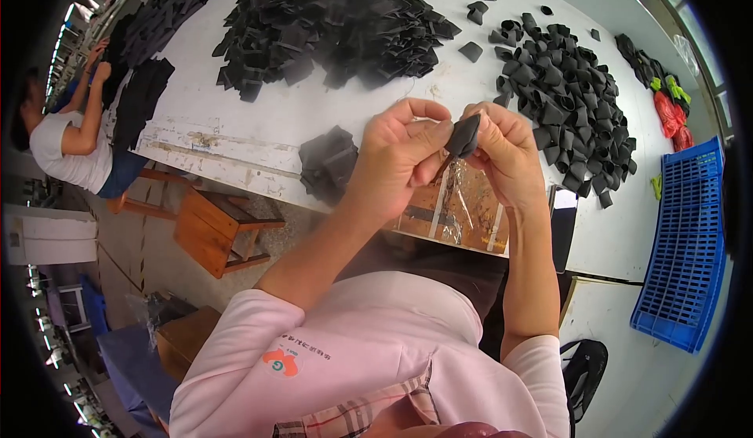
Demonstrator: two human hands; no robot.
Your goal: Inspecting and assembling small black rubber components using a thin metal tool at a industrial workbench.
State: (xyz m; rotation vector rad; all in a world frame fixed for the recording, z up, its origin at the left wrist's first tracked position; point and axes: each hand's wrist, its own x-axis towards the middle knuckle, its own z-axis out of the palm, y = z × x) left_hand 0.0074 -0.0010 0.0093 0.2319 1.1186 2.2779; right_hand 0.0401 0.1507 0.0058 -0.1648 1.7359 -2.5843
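On my feed, I spot print on the pale pink, plaid-collared fabric shirt [369, 359]: a line of small dark characters [312, 348], too blurred to read surely, beside an orange emblem [290, 367] with a green mark.

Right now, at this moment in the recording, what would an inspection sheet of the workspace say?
Surface: white table, scuffed and stained near its front edge.
Job's things: small black piece between the hands; large pile of flat black pieces beyond; heap of folded black pieces to the right.
Clutter: red bag and blue crate at right.
Hands: left hand and right hand both pinch the small piece.
Cables: nothing seen.
Surroundings: co-worker at far left; wooden stool.
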